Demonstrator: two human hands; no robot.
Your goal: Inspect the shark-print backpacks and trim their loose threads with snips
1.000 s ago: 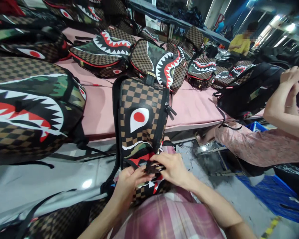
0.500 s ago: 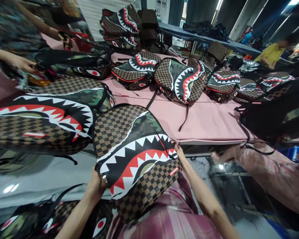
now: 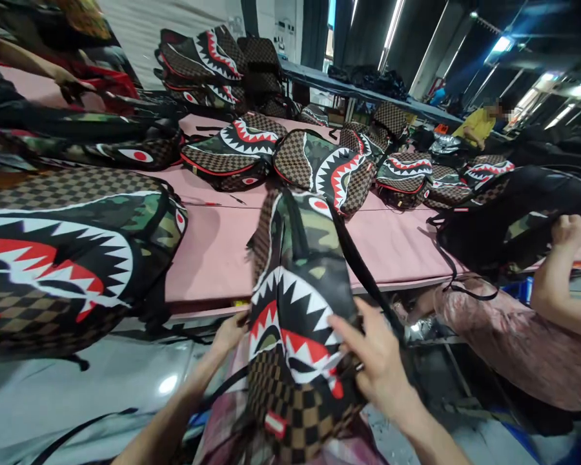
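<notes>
A backpack with a brown checked, camouflage and shark-mouth print is held upright in front of my lap, its side turned toward me. My left hand grips its left edge, with the fingertips hidden behind the bag. On the right side, my right hand holds the bag near the printed teeth, its index finger stretched over the surface. A black strap hangs along the bag's right side. Close to my left hand, another shark-print backpack lies on the pink table.
More printed backpacks lie across the table, and several are stacked at the back left. At the right, a co-worker's hand touches a black backpack. Another person's hand is at the upper left.
The held backpack has turned from its front to its side and stands more upright. My right hand has shifted onto its side. The view has swung right; a co-worker's hand now shows on the black bag.
</notes>
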